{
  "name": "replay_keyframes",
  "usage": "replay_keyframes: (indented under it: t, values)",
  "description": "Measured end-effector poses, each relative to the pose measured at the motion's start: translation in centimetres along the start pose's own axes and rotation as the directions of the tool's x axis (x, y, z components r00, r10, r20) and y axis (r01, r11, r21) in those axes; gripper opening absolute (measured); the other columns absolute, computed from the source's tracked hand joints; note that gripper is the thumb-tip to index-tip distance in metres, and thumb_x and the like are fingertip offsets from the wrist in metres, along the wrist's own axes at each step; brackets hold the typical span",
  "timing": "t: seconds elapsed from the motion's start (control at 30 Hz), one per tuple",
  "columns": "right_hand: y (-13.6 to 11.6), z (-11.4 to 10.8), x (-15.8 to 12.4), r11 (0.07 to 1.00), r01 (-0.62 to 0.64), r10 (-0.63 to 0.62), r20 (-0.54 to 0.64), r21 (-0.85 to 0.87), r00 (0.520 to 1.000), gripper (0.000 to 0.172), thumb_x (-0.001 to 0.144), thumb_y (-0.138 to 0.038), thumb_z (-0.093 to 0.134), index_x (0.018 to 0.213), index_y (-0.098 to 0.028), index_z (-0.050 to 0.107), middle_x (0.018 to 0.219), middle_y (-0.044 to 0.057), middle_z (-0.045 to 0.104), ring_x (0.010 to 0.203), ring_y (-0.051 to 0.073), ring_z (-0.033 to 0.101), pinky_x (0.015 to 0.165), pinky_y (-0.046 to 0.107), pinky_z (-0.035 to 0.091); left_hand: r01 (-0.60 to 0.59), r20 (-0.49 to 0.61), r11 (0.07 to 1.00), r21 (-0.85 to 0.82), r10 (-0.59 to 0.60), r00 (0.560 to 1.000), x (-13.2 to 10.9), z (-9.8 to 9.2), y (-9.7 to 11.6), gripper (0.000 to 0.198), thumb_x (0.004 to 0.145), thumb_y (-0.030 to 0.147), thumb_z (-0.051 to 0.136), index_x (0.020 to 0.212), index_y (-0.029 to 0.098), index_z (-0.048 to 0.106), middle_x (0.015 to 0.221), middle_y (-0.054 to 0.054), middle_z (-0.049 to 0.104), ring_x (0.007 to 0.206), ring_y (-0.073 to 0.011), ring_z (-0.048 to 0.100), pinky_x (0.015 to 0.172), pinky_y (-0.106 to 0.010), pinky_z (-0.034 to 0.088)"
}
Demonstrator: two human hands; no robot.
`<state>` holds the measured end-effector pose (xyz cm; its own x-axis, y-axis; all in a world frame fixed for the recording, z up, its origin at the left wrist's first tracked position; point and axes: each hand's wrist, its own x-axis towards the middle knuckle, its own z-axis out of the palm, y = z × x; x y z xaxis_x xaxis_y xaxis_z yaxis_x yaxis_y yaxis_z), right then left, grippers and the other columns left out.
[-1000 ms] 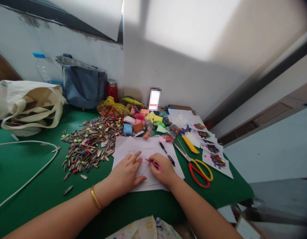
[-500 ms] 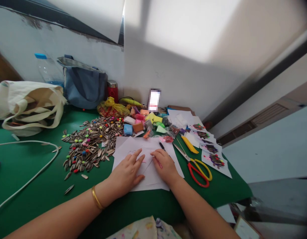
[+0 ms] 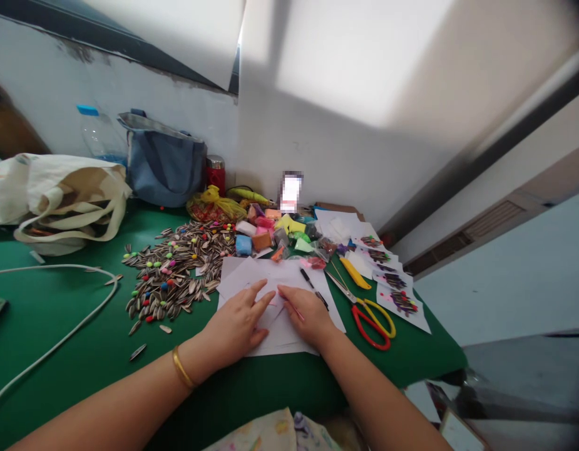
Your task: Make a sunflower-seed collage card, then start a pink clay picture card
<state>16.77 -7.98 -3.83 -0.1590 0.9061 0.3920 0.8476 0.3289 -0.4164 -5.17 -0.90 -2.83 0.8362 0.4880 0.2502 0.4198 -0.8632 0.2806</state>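
My left hand (image 3: 235, 322) lies on the white paper sheets (image 3: 282, 343), fingers spread, holding nothing. Close beside it on the right, my right hand (image 3: 312, 316) is closed around a thin pink pen or pencil (image 3: 295, 309). Its tip is hidden by my fingers. Small faint pink marks show on the paper between the hands. A black pen (image 3: 310, 279) rests on the sheets just beyond my right hand. To the right lie scissors (image 3: 371, 322) with red and yellow handles, and a yellow utility knife (image 3: 355, 273).
Striped sunflower seeds (image 3: 176, 269), some coloured, are heaped at left. Behind the paper are bright wrapped packs (image 3: 292, 225) and a propped phone (image 3: 290, 191). Paper cards with seeds (image 3: 402, 302) line the right edge. Bags (image 3: 164, 166) and a white cable (image 3: 82, 322) are at left.
My right hand has shifted slightly left across the paper, nearer my left hand, with the pink pen or pencil. My left hand stays on the paper. The view has turned a little left.
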Motion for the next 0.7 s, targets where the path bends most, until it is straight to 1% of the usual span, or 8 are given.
replay_keyframes:
  t: [0.13,0.27,0.33,0.43,0.5,0.57,0.63,0.7]
  values:
    - [-0.2,-0.4,-0.3,0.992,0.032,-0.033,-0.006,-0.120,0.999,0.038,0.098,-0.021,0.046,0.135,-0.020,0.052,0.109,0.009,0.072,0.100,0.022,0.066,0.090,0.039,0.050,-0.006,-0.018,0.999,0.037,0.007,1.000,-0.1,-0.3,-0.2,0.077,0.075,0.021,0.065,0.147,0.020,0.038,0.155,-0.015,0.033,0.132,-0.0324,0.045,0.112,-0.047,0.037]
    - [-0.1,-0.6,-0.7,0.969,0.093,-0.087,0.035,-0.228,0.996,0.035,0.097,-0.017,0.046,0.131,-0.016,0.053,0.099,0.009,0.073,0.093,0.023,0.067,0.085,0.039,0.049,0.016,-0.027,0.996,0.088,-0.014,1.000,-0.1,-0.8,-0.9,0.077,0.075,0.021,0.063,0.147,0.022,0.037,0.153,-0.014,0.037,0.132,-0.0323,0.044,0.113,-0.049,0.032]
    - [-0.1,-0.8,-0.9,0.953,0.130,-0.118,0.058,-0.272,0.991,0.037,0.096,-0.015,0.047,0.132,-0.014,0.053,0.094,0.009,0.073,0.089,0.023,0.067,0.083,0.040,0.048,0.041,-0.028,0.994,0.101,-0.038,0.999,0.0,-1.1,-1.5,0.075,0.076,0.023,0.065,0.146,0.022,0.039,0.152,-0.014,0.039,0.130,-0.0327,0.045,0.112,-0.049,0.033]
    - [-0.7,-0.9,-1.2,0.938,0.153,-0.134,0.080,-0.311,0.988,0.036,0.095,-0.014,0.048,0.130,-0.013,0.054,0.089,0.009,0.073,0.083,0.023,0.066,0.078,0.039,0.047,0.085,-0.020,0.991,0.100,-0.083,0.996,0.2,-1.8,-2.3,0.070,0.075,0.027,0.070,0.141,0.023,0.046,0.148,-0.013,0.043,0.123,-0.0328,0.050,0.107,-0.048,0.037]
    - [-1.3,-1.0,-1.4,0.939,0.153,-0.131,0.091,-0.308,0.987,0.035,0.096,-0.014,0.046,0.130,-0.013,0.054,0.088,0.009,0.072,0.082,0.023,0.065,0.077,0.039,0.047,0.102,-0.001,0.991,0.092,-0.102,0.995,0.4,-2.4,-2.8,0.061,0.075,0.030,0.072,0.133,0.022,0.054,0.141,-0.013,0.050,0.119,-0.0322,0.052,0.103,-0.047,0.040]
    - [-1.9,-1.1,-1.7,0.947,0.146,-0.124,0.096,-0.285,0.988,0.035,0.096,-0.014,0.045,0.131,-0.013,0.053,0.089,0.010,0.072,0.083,0.024,0.065,0.078,0.039,0.048,0.107,0.036,0.991,0.081,-0.110,0.993,0.6,-2.8,-3.2,0.045,0.074,0.033,0.074,0.116,0.021,0.064,0.126,-0.012,0.058,0.112,-0.0308,0.055,0.097,-0.044,0.043]
    - [-2.4,-1.2,-2.0,0.959,0.130,-0.107,0.103,-0.252,0.989,0.036,0.096,-0.015,0.045,0.131,-0.014,0.053,0.092,0.011,0.072,0.084,0.024,0.065,0.080,0.039,0.048,0.118,0.072,0.991,0.060,-0.122,0.990,0.8,-3.2,-3.5,0.032,0.073,0.033,0.075,0.102,0.021,0.069,0.109,-0.010,0.062,0.103,-0.0291,0.057,0.090,-0.042,0.045]
    - [-2.5,-1.2,-2.2,0.970,0.106,-0.086,0.100,-0.218,0.991,0.036,0.096,-0.016,0.046,0.131,-0.016,0.053,0.095,0.010,0.072,0.086,0.024,0.065,0.081,0.040,0.049,0.134,0.086,0.990,0.044,-0.137,0.987,0.9,-3.3,-3.9,0.025,0.072,0.033,0.076,0.094,0.022,0.070,0.099,-0.008,0.063,0.096,-0.0278,0.058,0.084,-0.039,0.045]
